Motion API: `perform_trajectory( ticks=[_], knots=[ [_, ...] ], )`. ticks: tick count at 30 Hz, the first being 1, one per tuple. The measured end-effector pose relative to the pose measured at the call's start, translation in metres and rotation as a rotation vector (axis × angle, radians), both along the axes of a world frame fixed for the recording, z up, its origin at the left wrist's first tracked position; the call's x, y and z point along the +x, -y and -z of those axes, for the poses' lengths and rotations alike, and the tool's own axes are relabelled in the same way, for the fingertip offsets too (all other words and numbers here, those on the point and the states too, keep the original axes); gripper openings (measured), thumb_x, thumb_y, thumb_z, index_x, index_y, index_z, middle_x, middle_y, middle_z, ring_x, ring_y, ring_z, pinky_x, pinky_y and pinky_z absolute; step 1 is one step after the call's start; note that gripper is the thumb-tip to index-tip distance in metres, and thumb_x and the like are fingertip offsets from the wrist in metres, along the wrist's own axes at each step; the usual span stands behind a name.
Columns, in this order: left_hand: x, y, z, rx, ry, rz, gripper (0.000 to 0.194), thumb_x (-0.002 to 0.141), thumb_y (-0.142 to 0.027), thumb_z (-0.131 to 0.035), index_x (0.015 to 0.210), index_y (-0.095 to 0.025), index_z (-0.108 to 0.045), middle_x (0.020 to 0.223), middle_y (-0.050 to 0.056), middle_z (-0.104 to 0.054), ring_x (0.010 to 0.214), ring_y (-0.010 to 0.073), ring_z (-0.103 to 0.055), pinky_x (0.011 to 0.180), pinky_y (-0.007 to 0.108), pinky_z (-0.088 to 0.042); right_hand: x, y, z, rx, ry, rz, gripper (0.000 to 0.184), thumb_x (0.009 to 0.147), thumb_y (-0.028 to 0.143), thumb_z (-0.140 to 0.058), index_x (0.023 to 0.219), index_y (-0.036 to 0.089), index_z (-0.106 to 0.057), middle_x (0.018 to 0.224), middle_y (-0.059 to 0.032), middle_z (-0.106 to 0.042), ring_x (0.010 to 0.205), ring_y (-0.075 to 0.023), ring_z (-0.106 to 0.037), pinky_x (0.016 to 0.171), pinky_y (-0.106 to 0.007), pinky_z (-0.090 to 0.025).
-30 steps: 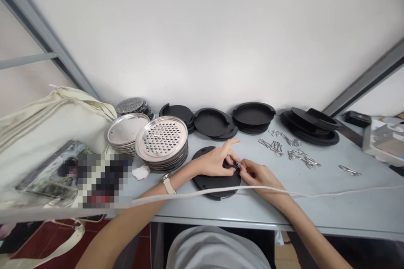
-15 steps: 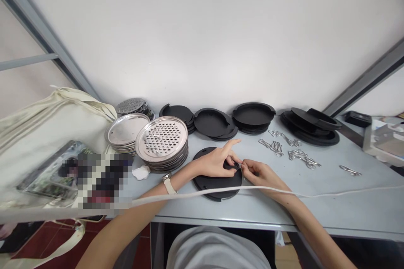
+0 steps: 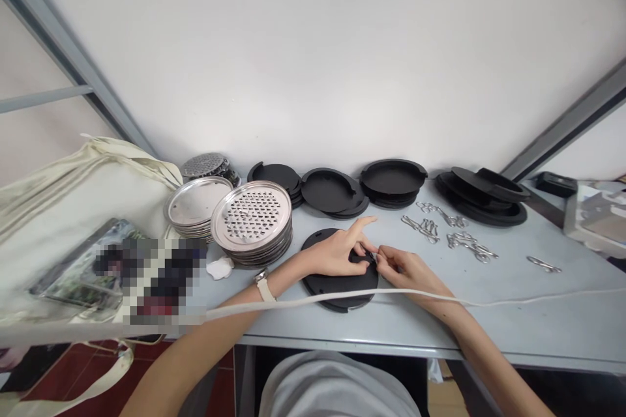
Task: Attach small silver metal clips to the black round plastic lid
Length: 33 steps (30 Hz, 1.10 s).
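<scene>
A flat black round disc [image 3: 337, 287] lies on the grey table [image 3: 513, 319] in front of me. My left hand [image 3: 337, 253] rests on the disc's far edge, thumb and fingers pinched at its right rim, index finger stretched out. My right hand [image 3: 408, 272] meets it from the right, fingers closed on a small metal clip [image 3: 373, 257] at that rim. The clip is mostly hidden by my fingertips.
Stacks of perforated steel plates [image 3: 251, 218] and plain steel plates [image 3: 195, 203] stand to the left. Black discs [image 3: 391, 180] in stacks line the wall. Loose metal clips [image 3: 464, 242] lie to the right. A white cord [image 3: 513, 301] crosses the table. A cloth bag [image 3: 73, 202] sits far left.
Both hands stay together at the disc's right rim. The right hand has shifted slightly up and left toward the left hand's fingers.
</scene>
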<state>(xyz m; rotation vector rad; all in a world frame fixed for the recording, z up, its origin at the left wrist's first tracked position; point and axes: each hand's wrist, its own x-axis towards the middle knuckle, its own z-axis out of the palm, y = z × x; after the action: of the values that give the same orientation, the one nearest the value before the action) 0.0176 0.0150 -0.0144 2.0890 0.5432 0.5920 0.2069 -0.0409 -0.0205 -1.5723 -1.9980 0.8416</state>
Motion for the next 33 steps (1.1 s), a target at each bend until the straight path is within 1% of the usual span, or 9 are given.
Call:
perform_trajectory(
  ticks=[4,7,12,18,20,23,26,29,33],
  knots=[
    [0.000,-0.001,-0.002,0.034,-0.007,-0.027,0.080,0.074,-0.010,-0.054,0.141,-0.021,-0.014,0.102,0.005,-0.065,0.090,0.0141,-0.059,0.087,0.032,-0.048,0.002,-0.001,-0.002,0.013,-0.020,0.042,0.028,0.083,0.034,-0.039,0.059,0.021,-0.033,0.054,0.0066,-0.027,0.052,-0.0090,-0.029,0.048,-0.021,-0.024],
    [-0.002,0.003,-0.006,0.125,-0.060,-0.026,0.069,0.075,-0.009,-0.052,0.137,-0.021,-0.023,0.103,0.005,-0.064,0.091,0.0156,-0.059,0.089,0.033,-0.047,0.002,-0.002,-0.001,0.049,-0.005,0.070,0.028,0.084,0.034,-0.039,0.060,0.021,-0.033,0.052,0.0070,-0.029,0.050,-0.0089,-0.029,0.047,-0.021,-0.025],
    [-0.002,0.013,-0.012,0.427,-0.123,-0.055,0.049,0.080,-0.007,-0.043,0.127,-0.018,-0.036,0.118,0.010,-0.053,0.110,0.0199,-0.051,0.095,0.034,-0.042,-0.001,-0.002,0.001,0.099,0.027,0.047,0.028,0.088,0.036,-0.037,0.065,0.020,-0.042,0.055,0.0048,-0.042,0.052,-0.0096,-0.036,0.049,-0.021,-0.030],
    [0.003,0.017,-0.010,0.588,-0.264,-0.141,0.025,0.088,-0.018,-0.042,0.113,-0.016,-0.045,0.105,0.009,-0.054,0.098,0.0211,-0.053,0.088,0.035,-0.043,-0.006,-0.002,0.008,0.110,0.077,0.039,0.026,0.090,0.035,-0.033,0.077,0.020,-0.050,0.066,-0.0018,-0.059,0.055,-0.0143,-0.050,0.055,-0.025,-0.037],
    [0.003,0.017,-0.010,0.628,-0.294,-0.161,0.021,0.090,-0.023,-0.043,0.109,-0.015,-0.047,0.102,0.009,-0.054,0.096,0.0217,-0.052,0.087,0.035,-0.042,-0.008,-0.002,0.008,0.108,0.105,0.052,0.025,0.090,0.034,-0.031,0.081,0.020,-0.050,0.069,-0.0033,-0.061,0.057,-0.0158,-0.053,0.056,-0.026,-0.038],
    [0.003,0.017,-0.010,0.643,-0.301,-0.170,0.020,0.090,-0.027,-0.045,0.106,-0.015,-0.048,0.100,0.008,-0.054,0.095,0.0212,-0.050,0.087,0.034,-0.041,-0.008,0.000,0.005,0.112,0.110,0.016,0.025,0.091,0.035,-0.031,0.077,0.021,-0.047,0.067,-0.0019,-0.059,0.056,-0.0154,-0.053,0.056,-0.025,-0.037],
    [0.003,0.017,-0.010,0.623,-0.292,-0.175,0.019,0.090,-0.027,-0.045,0.105,-0.015,-0.049,0.100,0.007,-0.054,0.096,0.0204,-0.049,0.088,0.033,-0.040,-0.006,0.000,0.001,0.106,0.099,-0.012,0.026,0.089,0.036,-0.033,0.071,0.022,-0.045,0.059,0.0016,-0.053,0.052,-0.0130,-0.046,0.052,-0.024,-0.034],
    [0.003,0.016,-0.011,0.597,-0.286,-0.159,0.016,0.089,-0.026,-0.046,0.102,-0.016,-0.050,0.099,0.007,-0.055,0.095,0.0201,-0.050,0.088,0.033,-0.039,-0.005,0.000,0.000,0.091,0.095,0.001,0.027,0.086,0.035,-0.037,0.065,0.021,-0.044,0.052,0.0043,-0.046,0.047,-0.0108,-0.039,0.047,-0.022,-0.030],
    [0.003,0.017,-0.013,0.573,-0.266,-0.139,0.019,0.088,-0.024,-0.047,0.106,-0.016,-0.049,0.101,0.007,-0.056,0.097,0.0208,-0.050,0.088,0.034,-0.039,-0.006,0.000,0.000,0.091,0.084,0.018,0.024,0.083,0.033,-0.039,0.064,0.020,-0.045,0.051,0.0049,-0.045,0.047,-0.0097,-0.037,0.047,-0.022,-0.029]
  ],
)
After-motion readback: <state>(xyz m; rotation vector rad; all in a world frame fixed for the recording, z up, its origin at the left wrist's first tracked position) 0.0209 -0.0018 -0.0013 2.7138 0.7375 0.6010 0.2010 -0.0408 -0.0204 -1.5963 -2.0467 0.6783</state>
